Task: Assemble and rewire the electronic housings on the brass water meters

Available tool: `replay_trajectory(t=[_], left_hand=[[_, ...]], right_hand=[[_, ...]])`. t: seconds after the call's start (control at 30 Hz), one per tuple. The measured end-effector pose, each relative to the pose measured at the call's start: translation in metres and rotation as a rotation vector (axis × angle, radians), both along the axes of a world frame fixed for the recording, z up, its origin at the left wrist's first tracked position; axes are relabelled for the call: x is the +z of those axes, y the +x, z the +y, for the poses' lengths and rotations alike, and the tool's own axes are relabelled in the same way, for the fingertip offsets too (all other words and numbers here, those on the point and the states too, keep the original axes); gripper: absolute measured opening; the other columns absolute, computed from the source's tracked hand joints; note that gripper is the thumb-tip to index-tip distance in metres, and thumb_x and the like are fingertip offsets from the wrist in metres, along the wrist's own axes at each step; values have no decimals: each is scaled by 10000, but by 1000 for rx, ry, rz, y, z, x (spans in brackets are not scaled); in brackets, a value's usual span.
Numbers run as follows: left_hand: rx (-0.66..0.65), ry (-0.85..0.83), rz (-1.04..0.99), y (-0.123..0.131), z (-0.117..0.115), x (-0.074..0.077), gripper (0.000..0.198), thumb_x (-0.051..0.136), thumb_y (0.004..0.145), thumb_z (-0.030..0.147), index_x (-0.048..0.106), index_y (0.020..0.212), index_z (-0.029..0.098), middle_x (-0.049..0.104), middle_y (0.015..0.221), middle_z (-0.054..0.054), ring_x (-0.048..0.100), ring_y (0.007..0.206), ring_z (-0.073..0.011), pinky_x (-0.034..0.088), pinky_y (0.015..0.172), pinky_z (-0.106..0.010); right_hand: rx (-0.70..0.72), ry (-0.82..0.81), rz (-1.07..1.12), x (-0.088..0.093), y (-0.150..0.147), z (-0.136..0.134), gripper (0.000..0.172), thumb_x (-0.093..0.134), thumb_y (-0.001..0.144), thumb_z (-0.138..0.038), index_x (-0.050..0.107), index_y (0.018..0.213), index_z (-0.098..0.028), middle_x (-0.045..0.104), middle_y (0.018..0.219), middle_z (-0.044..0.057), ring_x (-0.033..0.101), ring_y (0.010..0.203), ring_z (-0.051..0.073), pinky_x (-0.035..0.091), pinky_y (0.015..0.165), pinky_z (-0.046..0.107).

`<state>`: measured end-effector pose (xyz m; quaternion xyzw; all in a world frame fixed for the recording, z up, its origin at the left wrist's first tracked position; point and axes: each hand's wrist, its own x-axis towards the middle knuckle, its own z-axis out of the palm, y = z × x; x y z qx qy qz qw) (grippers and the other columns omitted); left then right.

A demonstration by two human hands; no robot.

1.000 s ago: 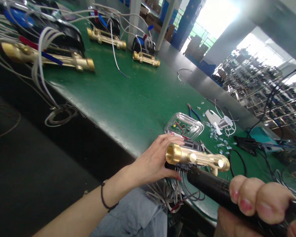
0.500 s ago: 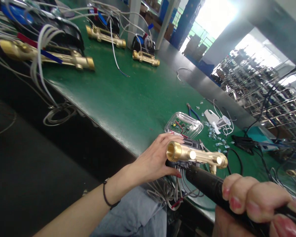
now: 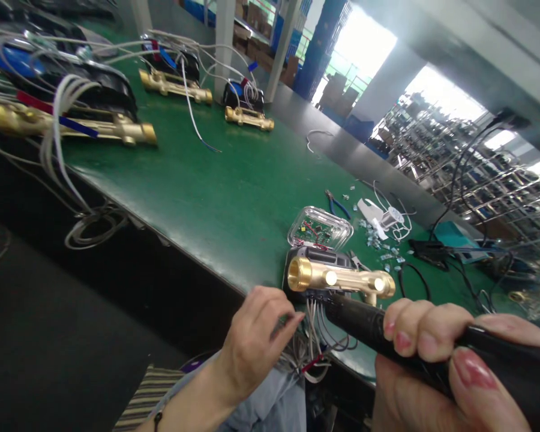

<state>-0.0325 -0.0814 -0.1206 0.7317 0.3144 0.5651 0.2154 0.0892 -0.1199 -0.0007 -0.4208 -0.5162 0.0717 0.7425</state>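
Note:
A brass water-meter body (image 3: pixel 342 279) with a black housing lies at the near edge of the green bench (image 3: pixel 216 192). Grey, red and black wires (image 3: pixel 317 336) hang from it over the edge. My left hand (image 3: pixel 258 336) is just left of those wires, fingers pinched on a thin wire. My right hand (image 3: pixel 436 360) is wrapped round a black cylindrical tool (image 3: pixel 387 333) whose tip points at the underside of the brass body. A clear lid with a circuit board (image 3: pixel 319 228) sits just behind the meter.
Three more brass meters with wire bundles (image 3: pixel 72 120) (image 3: pixel 173 84) (image 3: pixel 247 114) lie at the bench's far left. Blue-handled pliers (image 3: pixel 337 204), a solder spool (image 3: pixel 389 217), small scattered clips and black cables (image 3: pixel 432 252) lie right of the lid. Metal racks stand beyond the bench.
My left hand left the brass body's threaded end and dropped to the hanging wires, closing on one. The view shifted, and my right hand with the tool came closer to the meter.

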Motion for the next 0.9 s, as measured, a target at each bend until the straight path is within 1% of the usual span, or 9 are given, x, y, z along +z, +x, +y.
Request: replay_trajectory(t=[0.03, 0.1, 0.17, 0.27, 0.37, 0.47, 0.57, 0.67, 0.9], left_hand=[[-53, 35, 49, 2, -2, 1, 118, 607, 853, 103, 556, 929, 178, 579, 816, -19, 560, 776, -144, 515, 709, -267], [-100, 49, 157, 7, -3, 3, 145, 564, 884, 115, 587, 1018, 166, 611, 816, -34, 579, 759, -155, 519, 688, -278], [-69, 41, 241, 13, -1, 4, 186, 551, 899, 147, 589, 1080, 159, 643, 861, -49, 612, 778, -174, 533, 701, -305], [-29, 23, 301, 20, 2, 5, 128, 532, 911, 165, 606, 1014, 174, 672, 879, -38, 645, 771, -182, 542, 703, -319], [5, 13, 321, 23, 2, 5, 103, 516, 919, 175, 605, 971, 186, 685, 871, -24, 658, 744, -181, 541, 672, -317], [42, 33, 336, 25, 2, 6, 107, 514, 921, 180, 599, 987, 183, 691, 867, -19, 661, 720, -182, 536, 643, -315], [64, 59, 348, 26, 2, 6, 92, 517, 918, 176, 600, 958, 177, 684, 815, -14, 650, 671, -177, 523, 610, -305], [54, 66, 333, 27, 3, 6, 87, 512, 919, 170, 597, 938, 171, 674, 787, -14, 637, 653, -166, 511, 607, -289], [-2, 41, 247, 22, 1, 1, 80, 533, 912, 144, 592, 962, 164, 666, 838, -26, 641, 743, -150, 519, 681, -261]], right_hand=[[0, 11, 10, 1, 0, 0, 261, 526, 770, -99, 442, 995, -204, 505, 583, -95, 399, 446, 82, 369, 461, 241], [-17, 67, 16, 3, -1, 1, 288, 506, 716, -78, 453, 979, -182, 513, 576, -87, 402, 441, 83, 360, 457, 242], [-31, 57, 22, 4, -1, 1, 302, 487, 681, -81, 454, 966, -177, 516, 573, -88, 410, 441, 85, 365, 467, 249], [-41, 39, 71, 5, 0, 0, 290, 479, 678, -94, 456, 954, -177, 518, 576, -83, 421, 451, 87, 373, 487, 258], [-53, 49, 85, 6, 3, -3, 296, 470, 693, -92, 460, 976, -179, 516, 581, -81, 427, 456, 92, 375, 493, 263], [-92, 79, 53, 5, 5, -5, 339, 461, 676, -70, 464, 995, -184, 513, 584, -83, 414, 448, 95, 365, 476, 264], [-96, 92, 44, 2, 6, -6, 334, 464, 675, -74, 475, 988, -188, 522, 594, -78, 411, 444, 99, 363, 469, 269], [-89, 95, 49, -1, 7, -5, 317, 473, 688, -87, 479, 991, -181, 526, 600, -75, 414, 444, 98, 367, 475, 274], [-48, 72, 45, -4, 13, -5, 316, 445, 677, -76, 460, 977, -173, 537, 585, -76, 435, 449, 96, 372, 480, 266]])
